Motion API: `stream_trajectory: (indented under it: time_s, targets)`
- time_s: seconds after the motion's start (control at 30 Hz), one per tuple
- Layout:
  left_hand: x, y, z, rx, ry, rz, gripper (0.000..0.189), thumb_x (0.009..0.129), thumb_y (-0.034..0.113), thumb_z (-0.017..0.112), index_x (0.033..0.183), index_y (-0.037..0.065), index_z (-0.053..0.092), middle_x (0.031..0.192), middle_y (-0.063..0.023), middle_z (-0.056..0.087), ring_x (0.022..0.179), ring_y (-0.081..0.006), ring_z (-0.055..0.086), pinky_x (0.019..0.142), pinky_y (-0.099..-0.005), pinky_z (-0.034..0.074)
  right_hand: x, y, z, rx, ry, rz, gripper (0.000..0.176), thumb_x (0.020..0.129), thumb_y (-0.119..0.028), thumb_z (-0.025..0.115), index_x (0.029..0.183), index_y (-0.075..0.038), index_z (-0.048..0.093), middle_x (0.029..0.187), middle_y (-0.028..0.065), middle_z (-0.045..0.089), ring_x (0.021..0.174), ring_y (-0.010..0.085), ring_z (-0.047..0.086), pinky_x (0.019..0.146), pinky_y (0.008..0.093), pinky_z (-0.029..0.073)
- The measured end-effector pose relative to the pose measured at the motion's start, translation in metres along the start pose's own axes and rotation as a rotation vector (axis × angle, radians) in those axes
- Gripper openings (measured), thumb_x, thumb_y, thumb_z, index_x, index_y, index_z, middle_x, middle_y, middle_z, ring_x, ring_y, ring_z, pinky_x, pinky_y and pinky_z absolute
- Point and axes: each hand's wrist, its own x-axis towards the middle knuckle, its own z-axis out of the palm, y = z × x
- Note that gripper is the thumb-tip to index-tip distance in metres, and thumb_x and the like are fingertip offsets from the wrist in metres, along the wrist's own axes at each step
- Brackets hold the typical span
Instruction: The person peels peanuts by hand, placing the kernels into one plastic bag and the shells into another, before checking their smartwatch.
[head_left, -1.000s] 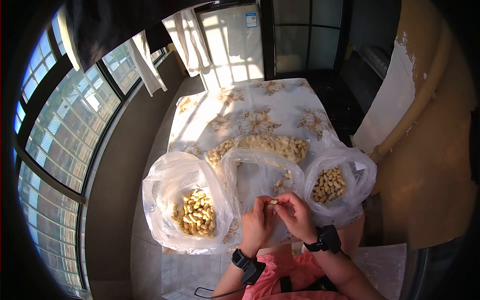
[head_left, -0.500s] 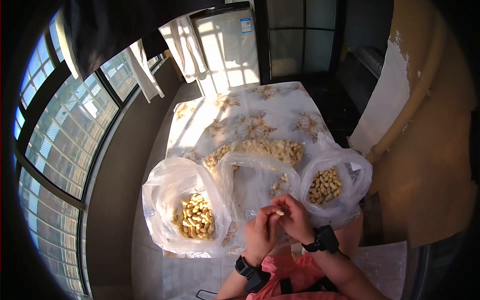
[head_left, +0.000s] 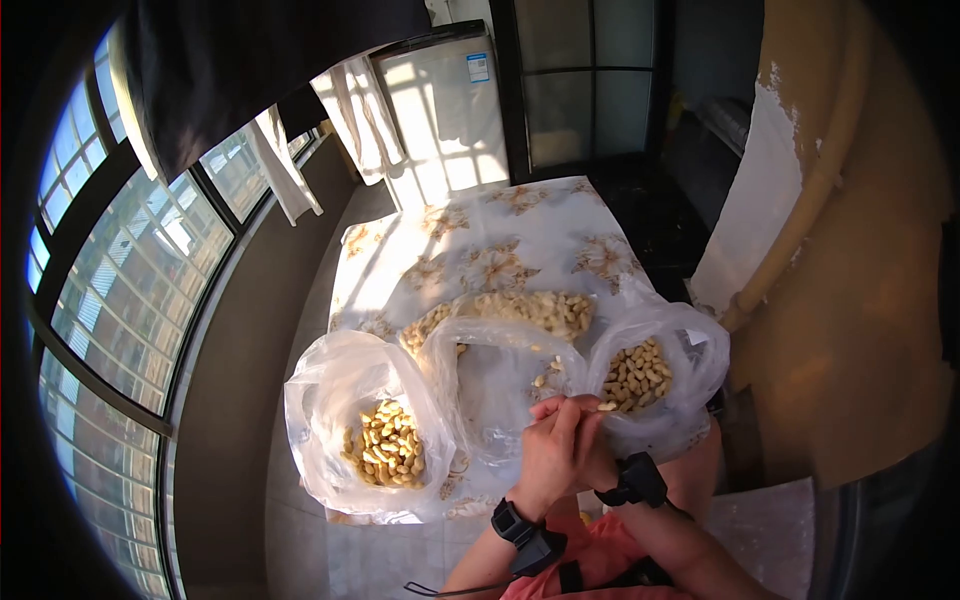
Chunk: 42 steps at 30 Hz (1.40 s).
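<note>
My left hand [head_left: 550,455] is crossed over my right hand at the near edge of the table. A pale unshelled peanut [head_left: 607,406] sticks out at the left hand's fingertips, beside the right bag's near edge. My right hand [head_left: 598,466] is partly hidden behind the left; its curled fingers point left, and what they hold, if anything, is hidden. Just beyond the hands, an open clear plastic bag [head_left: 500,395] has a few peanuts at its right side. To the right stands an open bag [head_left: 700,345] with peanuts [head_left: 638,375] in it.
At the left, another open plastic bag [head_left: 315,400] holds peanuts [head_left: 385,445]. A long heap of peanuts [head_left: 530,310] under clear plastic lies behind the middle bag. A flowered cloth [head_left: 480,225] covers the table. Windows [head_left: 150,280] are at left, a brown wall [head_left: 850,350] at right.
My hands have shifted slightly right, and the left has crossed over the right. The peanut has moved from between both hands toward the right bag. The view has tilted a little.
</note>
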Motion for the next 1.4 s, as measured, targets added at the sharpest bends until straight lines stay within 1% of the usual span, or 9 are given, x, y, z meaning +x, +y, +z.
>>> stream_trajectory:
  time_s: [0.2,0.33,0.4,0.47,0.63,0.97,1.03,1.13,1.4]
  targets:
    - [0.017,0.017,-0.002,0.196,-0.181,-0.206,0.028,0.092,0.018,0.072,0.115,0.006,0.062,0.076,-0.0104,0.068,0.065,-0.0290,0.068,0.060,-0.0365,0.053,-0.002,0.001,-0.002,0.114,0.031,0.041,0.027,0.090,-0.009,0.066,0.114,-0.001,0.057,0.099,0.0085,0.063,0.091,0.0207,0.062,0.081,0.0326,0.051]
    - [0.011,0.000,-0.009,0.057,-0.046,-0.251,0.028,0.096,0.023,0.067,0.117,0.006,0.060,0.072,-0.0107,0.065,0.063,-0.0280,0.066,0.059,-0.0362,0.051,0.001,-0.003,0.000,0.151,0.039,0.041,0.026,0.090,-0.008,0.065,0.114,-0.001,0.057,0.099,0.0086,0.063,0.091,0.0208,0.062,0.081,0.0324,0.051]
    - [0.004,-0.009,-0.019,0.067,-0.012,-0.276,0.026,0.099,0.024,0.064,0.117,0.006,0.060,0.071,-0.0108,0.064,0.063,-0.0278,0.066,0.059,-0.0359,0.050,0.003,-0.009,0.001,0.053,0.008,0.002,0.019,0.094,-0.008,0.064,0.109,0.002,0.057,0.096,0.0066,0.064,0.090,0.0135,0.062,0.078,0.0304,0.050]
    - [-0.002,-0.018,-0.031,0.123,0.041,-0.303,0.024,0.102,0.024,0.059,0.117,0.006,0.060,0.072,-0.0108,0.064,0.063,-0.0275,0.066,0.059,-0.0359,0.050,0.003,-0.004,-0.002,-0.062,-0.031,-0.027,0.016,0.095,0.003,0.057,0.112,0.002,0.058,0.096,0.0102,0.066,0.086,0.0182,0.066,0.076,0.0287,0.053]
    - [-0.017,-0.035,-0.043,0.028,0.094,-0.432,0.019,0.105,0.018,0.052,0.115,0.003,0.060,0.072,-0.0080,0.062,0.066,-0.0177,0.063,0.061,-0.0315,0.048,0.003,-0.001,0.001,0.074,-0.036,0.088,0.016,0.093,0.000,0.064,0.110,0.000,0.061,0.094,0.0080,0.067,0.081,0.0142,0.066,0.070,0.0284,0.053]
    - [-0.028,-0.042,-0.035,0.031,0.159,-0.389,0.016,0.104,0.011,0.050,0.114,0.002,0.059,0.082,-0.0087,0.063,0.069,-0.0175,0.060,0.064,-0.0314,0.048,0.007,-0.013,-0.005,-0.127,-0.124,-0.040,0.023,0.085,-0.003,0.073,0.107,-0.001,0.065,0.097,0.0085,0.068,0.083,0.0172,0.069,0.072,0.0286,0.055]
    - [-0.029,-0.043,-0.035,-0.003,0.162,-0.402,0.016,0.102,0.007,0.050,0.114,0.001,0.059,0.095,-0.0159,0.063,0.083,-0.0291,0.063,0.073,-0.0373,0.051,0.007,-0.015,-0.004,-0.117,-0.130,-0.032,0.025,0.085,-0.003,0.073,0.109,-0.001,0.066,0.097,0.0089,0.068,0.085,0.0174,0.070,0.073,0.0288,0.056]
    - [-0.029,-0.042,-0.036,-0.046,0.172,-0.420,0.016,0.102,0.005,0.050,0.113,0.000,0.059,0.101,-0.0168,0.061,0.086,-0.0296,0.063,0.074,-0.0374,0.051,0.008,-0.015,-0.004,-0.109,-0.156,-0.044,0.027,0.085,-0.003,0.073,0.111,-0.001,0.066,0.098,0.0093,0.068,0.087,0.0179,0.071,0.073,0.0292,0.056]
    - [-0.029,-0.043,-0.037,-0.033,0.156,-0.411,0.015,0.101,0.005,0.050,0.112,0.001,0.060,0.098,-0.0155,0.062,0.083,-0.0300,0.064,0.072,-0.0370,0.051,0.006,-0.011,-0.003,-0.140,-0.155,-0.054,0.023,0.086,-0.003,0.073,0.108,0.000,0.064,0.096,0.0069,0.066,0.084,0.0159,0.068,0.074,0.0285,0.055]
